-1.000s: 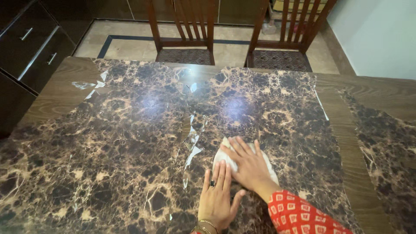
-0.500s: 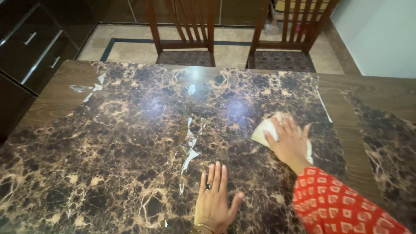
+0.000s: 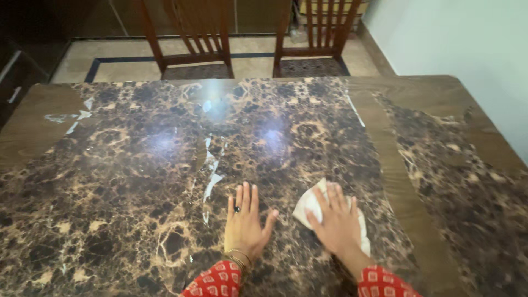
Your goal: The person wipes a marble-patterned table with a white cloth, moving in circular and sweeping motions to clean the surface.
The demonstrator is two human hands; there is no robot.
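Observation:
My right hand [image 3: 336, 223] lies flat on a white folded cloth [image 3: 309, 204] and presses it onto the dark marble-patterned table top [image 3: 132, 181]. The cloth shows at the fingers' left side and along the hand's right edge. My left hand [image 3: 245, 223] rests palm down on the table just left of the cloth, fingers together, thumb spread. It wears a dark ring and gold bangles. Both sleeves are red with a white print.
Wood-grain strips [image 3: 396, 181] cross the table top, and pale scuffs [image 3: 212, 173] run down its middle. Two wooden chairs [image 3: 192, 38] [image 3: 316, 33] stand at the far edge on a tiled floor. A pale wall [image 3: 467, 49] rises at the right; dark drawers [image 3: 14, 71] at the left.
My right hand slid the cloth from beside the left hand out to the right and away, then back toward me near the left hand. The view shifted right.

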